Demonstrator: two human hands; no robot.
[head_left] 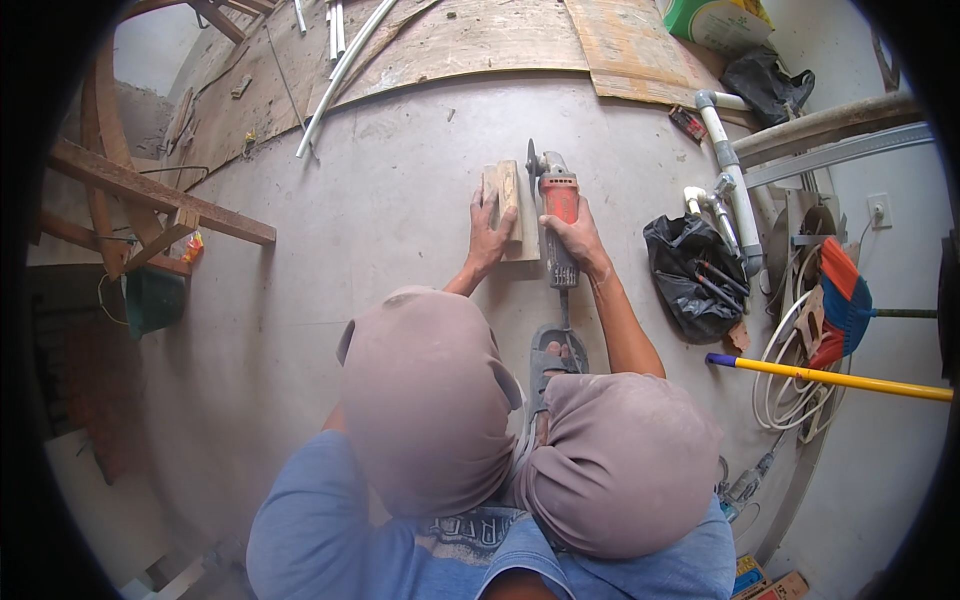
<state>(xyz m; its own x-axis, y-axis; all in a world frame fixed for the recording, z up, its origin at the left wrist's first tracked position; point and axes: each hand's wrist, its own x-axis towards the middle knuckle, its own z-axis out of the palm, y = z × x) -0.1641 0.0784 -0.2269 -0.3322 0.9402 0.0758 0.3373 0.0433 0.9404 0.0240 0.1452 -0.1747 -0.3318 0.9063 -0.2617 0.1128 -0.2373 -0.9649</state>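
Observation:
My right hand point(576, 238) is wrapped round the body of a red and grey angle grinder point(560, 208). Its dark disc point(531, 160) stands on edge just right of the wood; whether it touches or spins, I cannot tell. My left hand point(487, 238) grips a short wooden block point(508, 190) between thumb and fingers. That block rests on a wider piece of board point(522, 253) on the floor. A cord runs from the grinder's rear toward my sandalled foot point(556, 350), between my bent knees.
Wooden sheets point(480, 50) cover the far floor, with white pipes point(345, 75) on them. To the left stands a timber frame point(170, 190) with a green bucket point(155, 300). On the right are a black bag point(695, 280), pipes point(738, 185), a broom point(843, 305) and a yellow pole point(840, 378).

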